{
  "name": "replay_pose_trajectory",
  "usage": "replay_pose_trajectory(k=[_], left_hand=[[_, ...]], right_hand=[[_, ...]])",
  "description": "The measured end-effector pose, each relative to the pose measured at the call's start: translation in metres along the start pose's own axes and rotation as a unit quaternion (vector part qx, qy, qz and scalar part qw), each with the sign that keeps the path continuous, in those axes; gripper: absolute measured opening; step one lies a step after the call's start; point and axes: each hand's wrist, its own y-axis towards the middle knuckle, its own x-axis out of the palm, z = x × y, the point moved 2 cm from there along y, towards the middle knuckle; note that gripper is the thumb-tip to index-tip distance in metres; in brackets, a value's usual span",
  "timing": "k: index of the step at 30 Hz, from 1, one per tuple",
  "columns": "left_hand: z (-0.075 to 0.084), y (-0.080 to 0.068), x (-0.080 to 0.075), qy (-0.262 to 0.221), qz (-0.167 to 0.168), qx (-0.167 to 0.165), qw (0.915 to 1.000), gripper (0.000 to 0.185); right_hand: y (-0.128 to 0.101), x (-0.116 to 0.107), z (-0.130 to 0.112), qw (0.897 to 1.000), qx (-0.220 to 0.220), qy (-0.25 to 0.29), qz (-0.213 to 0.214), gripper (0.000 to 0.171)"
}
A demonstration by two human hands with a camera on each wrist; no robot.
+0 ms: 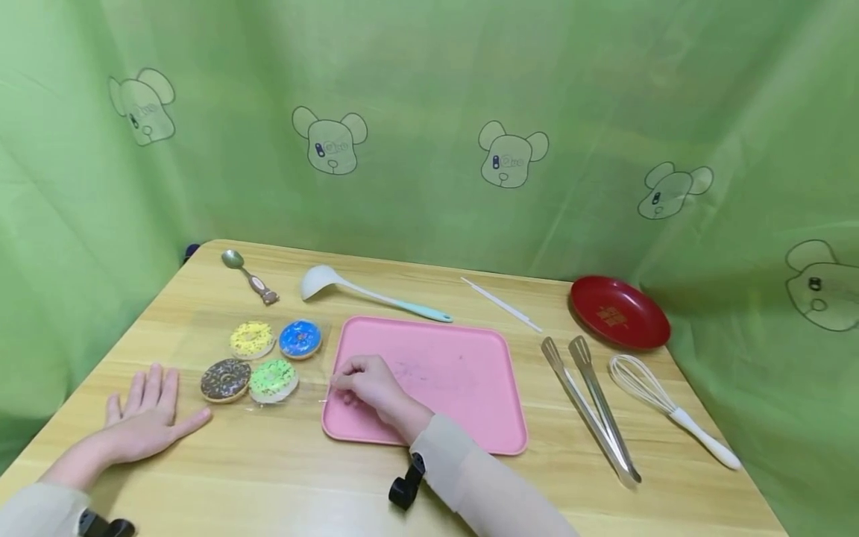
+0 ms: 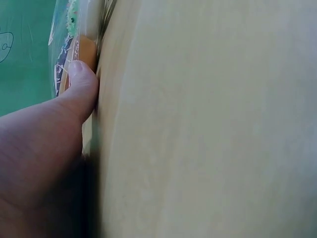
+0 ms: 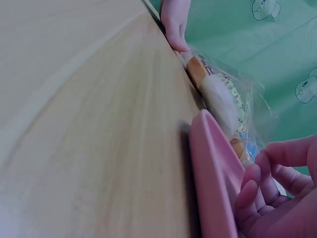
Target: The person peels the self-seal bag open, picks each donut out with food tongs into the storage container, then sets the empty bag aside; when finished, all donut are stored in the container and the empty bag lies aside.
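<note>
Hands (image 1: 144, 421) (image 1: 372, 384) either side of bagged donuts (image 1: 273, 381)

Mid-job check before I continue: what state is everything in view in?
Left hand, flat, fingers spread
Clear bag, donuts inside; sealing can't be told
Right hand, pinching the bag's edge
Pink tray, lying flat
Tongs, arms apart
Red plate, facing up
Ladle, lying down
Spoon, lying down
Whisk, lying down
White stick, lying down

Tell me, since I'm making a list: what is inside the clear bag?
A yellow donut, a blue donut, a brown donut and a green donut show through the clear bag. Their undersides, and anything beneath them, cannot be seen, covered by the donuts themselves.
</note>
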Motion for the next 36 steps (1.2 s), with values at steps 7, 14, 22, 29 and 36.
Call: replay_pose_trajectory(k=[7,14,22,29,36], left_hand=[[0.0,-0.001,-0.001,0.0,0.009,0.006,0.9999,0.099],[-0.001,-0.001,0.0,0.004,0.019,0.006,0.9998,0.099],[0.004,-0.004,-0.001,0.001,0.018,0.008,0.9998,0.099],[-0.003,-0.002,0.003,0.002,0.025,0.008,0.9997,0.1],[-0.002,-0.005,0.003,0.003,0.023,0.006,0.9997,0.099]], right_hand=[[0.002,-0.008,0.0,0.999,0.009,-0.017,-0.037,0.011],[0.021,0.003,-0.026,0.99,-0.031,-0.134,-0.019,0.014],[0.04,0.023,-0.031,0.966,-0.071,-0.247,0.019,0.016],[0.042,0.021,-0.027,0.974,-0.067,-0.215,0.037,0.009],[0.039,0.015,-0.02,0.99,-0.03,-0.128,0.045,0.007]])
